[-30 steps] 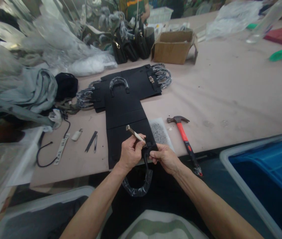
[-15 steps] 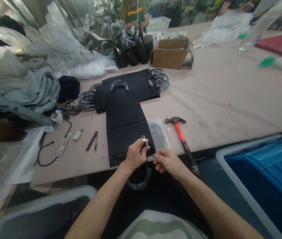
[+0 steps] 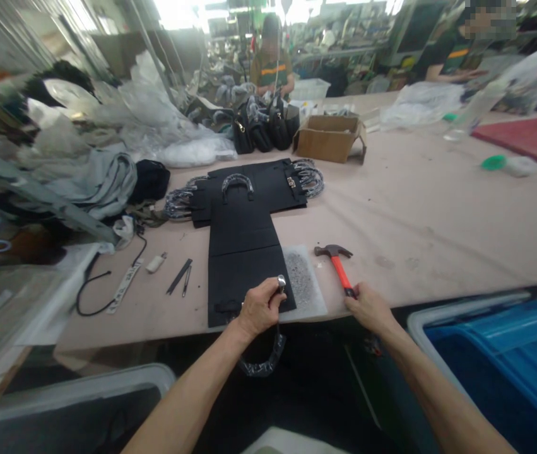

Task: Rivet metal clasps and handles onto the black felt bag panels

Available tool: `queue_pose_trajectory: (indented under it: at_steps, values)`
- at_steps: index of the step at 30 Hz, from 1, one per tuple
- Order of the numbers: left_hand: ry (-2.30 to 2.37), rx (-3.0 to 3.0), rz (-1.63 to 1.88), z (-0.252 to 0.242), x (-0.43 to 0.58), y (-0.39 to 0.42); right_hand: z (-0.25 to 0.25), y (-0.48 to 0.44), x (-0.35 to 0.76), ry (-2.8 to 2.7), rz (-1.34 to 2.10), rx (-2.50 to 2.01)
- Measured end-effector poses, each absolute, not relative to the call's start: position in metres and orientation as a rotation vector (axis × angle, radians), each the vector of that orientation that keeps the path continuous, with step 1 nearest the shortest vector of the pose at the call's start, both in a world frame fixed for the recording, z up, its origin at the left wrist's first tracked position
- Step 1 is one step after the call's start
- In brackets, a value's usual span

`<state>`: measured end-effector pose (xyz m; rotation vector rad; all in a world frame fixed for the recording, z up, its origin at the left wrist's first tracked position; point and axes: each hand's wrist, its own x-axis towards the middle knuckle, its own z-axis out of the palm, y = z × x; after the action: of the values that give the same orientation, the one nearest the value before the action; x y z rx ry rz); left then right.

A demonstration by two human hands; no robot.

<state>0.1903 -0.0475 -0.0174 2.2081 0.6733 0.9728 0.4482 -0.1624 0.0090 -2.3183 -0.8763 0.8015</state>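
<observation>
A flat black bag panel point(image 3: 244, 265) lies on the table's near edge, its plastic-wrapped handle point(image 3: 263, 359) hanging over the edge. My left hand point(image 3: 259, 307) is closed on a small metal punch tool point(image 3: 281, 282), held upright on the panel's near right corner. My right hand point(image 3: 367, 304) has its fingers wrapped round the red handle of a hammer point(image 3: 339, 265) lying on the table to the right. A white pad with grey speckles point(image 3: 302, 280) sits beside the panel, between my two hands.
More black panels with wrapped handles point(image 3: 253, 183) are stacked further back. A cardboard box point(image 3: 329, 137), finished black bags point(image 3: 261, 126) and plastic wrap lie beyond. Small tools point(image 3: 180, 276) and a cord lie left. A blue bin point(image 3: 500, 353) stands at right. People work at the far side.
My right hand left the bag panel and moved right onto the hammer's handle. My left hand turned the metal tool upright and kept it on the panel. The view tilted up.
</observation>
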Motion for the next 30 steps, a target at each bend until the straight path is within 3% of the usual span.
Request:
queue_pose_trajectory:
  at_steps: [4,7,10,14,17,23,30]
  values:
    - [0.677,2.207,0.967,-0.018,0.191,-0.048,0.03,-0.158,0.449,-0.844,1.114,-2.045]
    - [0.662,2.204,0.976,-0.018,0.191,-0.048,0.058,-0.162,0.435,-0.79,1.167,-1.91]
    - [0.666,2.203,0.976,-0.019,0.191,-0.048,0.092,-0.176,0.419,-0.878,0.957,-1.824]
    - [0.682,2.204,0.964,-0.021,0.191,-0.047,0.125,-0.197,0.409,-1.475,0.43,-1.867]
    - [0.681,2.219,0.974,-0.021,0.191,-0.047,0.138,-0.204,0.405,-1.849,0.234,-1.901]
    - [0.669,2.198,0.974,-0.02,0.191,-0.047,0.163,-0.21,0.391,-1.601,-0.113,-1.796]
    - [0.705,2.234,0.927,-0.024,0.192,-0.047,0.156,-0.21,0.397,-1.891,0.077,-1.813]
